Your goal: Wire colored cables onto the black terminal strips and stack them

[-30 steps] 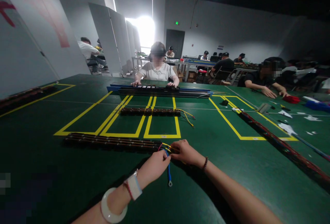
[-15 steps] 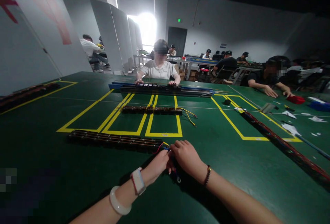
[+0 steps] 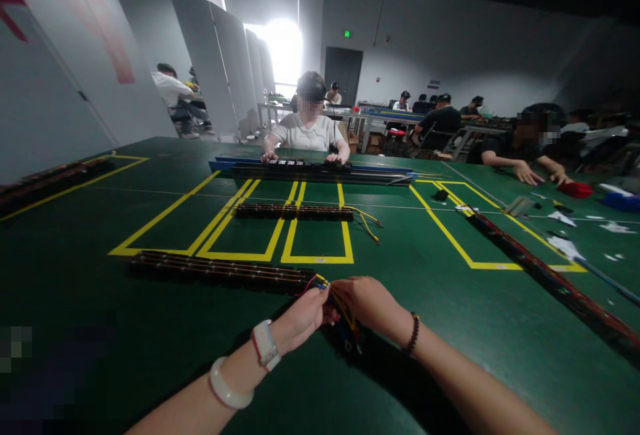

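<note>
The work surface is a green table (image 3: 210,348) marked with yellow tape (image 3: 317,260) in a dim room; a person (image 3: 310,131) sits at its far side. We locate the long dark assembly (image 3: 220,271) flat on the near part of the table, lengthwise, just outside the tape. Its leads (image 3: 353,321) exit at the right end, beside our hands, and their ring terminals (image 3: 348,346) hang below. A shorter assembly (image 3: 295,212) lies farther away.

Our left hand (image 3: 303,318) pinches the leads near the assembly end, thumb and fingers closed. Our right hand (image 3: 373,305) has its fingers curled closed over the yellow leads; we cannot tell exactly where its fingertips press.

We judge the leads light and flexible, with some spring, and the assembly heavier and stiff. We grip the leads by their insulation, support the assembly along its body, and avoid pulling at the exit, where the joints are likely fragile.
</note>
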Demonstrator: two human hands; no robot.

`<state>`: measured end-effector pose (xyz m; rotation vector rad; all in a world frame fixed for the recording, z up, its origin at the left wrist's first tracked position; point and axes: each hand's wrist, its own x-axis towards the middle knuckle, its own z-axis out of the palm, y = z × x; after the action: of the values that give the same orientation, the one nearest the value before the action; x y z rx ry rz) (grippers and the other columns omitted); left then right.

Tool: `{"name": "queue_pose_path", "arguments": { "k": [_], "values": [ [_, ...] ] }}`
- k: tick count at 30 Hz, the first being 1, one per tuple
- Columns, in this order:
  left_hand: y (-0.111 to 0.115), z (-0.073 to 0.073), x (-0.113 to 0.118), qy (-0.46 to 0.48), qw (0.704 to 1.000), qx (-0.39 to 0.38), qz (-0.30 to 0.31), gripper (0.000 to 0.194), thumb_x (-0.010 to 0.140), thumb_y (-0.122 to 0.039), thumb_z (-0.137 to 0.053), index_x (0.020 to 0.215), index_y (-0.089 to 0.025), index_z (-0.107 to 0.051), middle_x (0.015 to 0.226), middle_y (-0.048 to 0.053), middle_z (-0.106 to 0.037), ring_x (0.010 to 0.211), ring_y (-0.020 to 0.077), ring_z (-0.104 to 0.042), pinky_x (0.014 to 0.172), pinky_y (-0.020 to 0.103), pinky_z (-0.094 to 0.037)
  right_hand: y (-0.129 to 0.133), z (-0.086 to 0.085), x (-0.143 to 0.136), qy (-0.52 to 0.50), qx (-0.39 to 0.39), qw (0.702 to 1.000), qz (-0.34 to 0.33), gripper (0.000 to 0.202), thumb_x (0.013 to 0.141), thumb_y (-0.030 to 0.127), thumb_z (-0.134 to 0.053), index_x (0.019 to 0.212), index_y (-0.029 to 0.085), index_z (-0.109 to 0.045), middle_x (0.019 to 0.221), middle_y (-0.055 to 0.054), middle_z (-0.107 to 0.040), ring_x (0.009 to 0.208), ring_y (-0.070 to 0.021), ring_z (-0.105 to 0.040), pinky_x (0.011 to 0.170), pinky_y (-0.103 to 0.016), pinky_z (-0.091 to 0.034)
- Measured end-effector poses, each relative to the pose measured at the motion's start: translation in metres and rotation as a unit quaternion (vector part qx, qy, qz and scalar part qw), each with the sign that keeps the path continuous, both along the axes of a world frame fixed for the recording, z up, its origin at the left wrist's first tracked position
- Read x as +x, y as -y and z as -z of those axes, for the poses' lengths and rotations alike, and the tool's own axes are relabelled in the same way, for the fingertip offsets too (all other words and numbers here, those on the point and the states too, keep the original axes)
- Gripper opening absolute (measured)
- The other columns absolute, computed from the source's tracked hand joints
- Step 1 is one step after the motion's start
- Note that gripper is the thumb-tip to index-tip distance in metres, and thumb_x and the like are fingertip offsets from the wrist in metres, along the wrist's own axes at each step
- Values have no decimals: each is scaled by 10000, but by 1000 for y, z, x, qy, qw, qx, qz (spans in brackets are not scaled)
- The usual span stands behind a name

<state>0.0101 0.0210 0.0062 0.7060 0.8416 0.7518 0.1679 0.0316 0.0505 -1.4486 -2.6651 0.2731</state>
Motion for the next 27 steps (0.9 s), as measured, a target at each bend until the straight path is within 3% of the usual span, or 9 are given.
{"name": "queue_pose_path", "arguments": {
  "k": [5,8,12,16,22,25,27],
  "values": [
    [-2,3,0,12,1000,-1,6,177,922,-321,-454,888,-149,-473,795,22,-590,647,84,-540,636,234,-417,-5,0,4,-81,-101,991,17,254,914,274,-426,1023,235,-653,859,-36,-706,705,-146,-646,554,-208,-372],
    [-3,5,-1,6,1000,-1,14,187,915,-335,-467,878,-151,-458,718,-10,-555,574,66,-503,576,218,-376,-7,0,5,-91,-124,988,16,257,914,283,-431,1039,226,-649,839,-41,-708,687,-149,-644,544,-209,-371],
    [-5,3,-5,-13,998,14,59,291,882,-429,-499,900,-138,-492,704,-19,-538,510,46,-446,500,203,-290,-17,6,12,-33,-31,993,111,207,903,292,-484,1014,199,-632,821,-70,-702,698,-180,-640,559,-238,-349],
    [-7,-2,-10,-13,995,30,90,298,915,-402,-434,938,-122,-532,701,-21,-519,475,31,-385,474,198,-247,-33,21,19,-13,64,983,174,161,889,349,-534,853,204,-596,739,-36,-672,637,-163,-602,545,-246,-299],
    [-7,-8,-13,6,996,-1,94,299,960,-281,-332,1141,-114,-500,742,12,-562,478,36,-394,490,196,-271,-43,41,21,12,182,976,115,222,898,368,-526,786,190,-597,805,-62,-634,805,-195,-546,748,-305,-342],
    [-6,-7,-11,8,997,-22,78,297,957,-288,-343,1190,-130,-439,765,40,-605,522,57,-466,521,197,-310,-38,42,22,18,255,965,55,185,912,322,-503,986,189,-610,947,-92,-623,911,-220,-517,881,-379,-324],
    [-6,-4,-10,19,997,-25,65,265,944,-308,-374,1122,-129,-455,761,55,-620,536,72,-497,524,200,-323,-33,42,23,6,306,952,-28,225,920,283,-492,1113,198,-570,1020,-90,-617,954,-213,-510,942,-404,-310]
  ]
}}
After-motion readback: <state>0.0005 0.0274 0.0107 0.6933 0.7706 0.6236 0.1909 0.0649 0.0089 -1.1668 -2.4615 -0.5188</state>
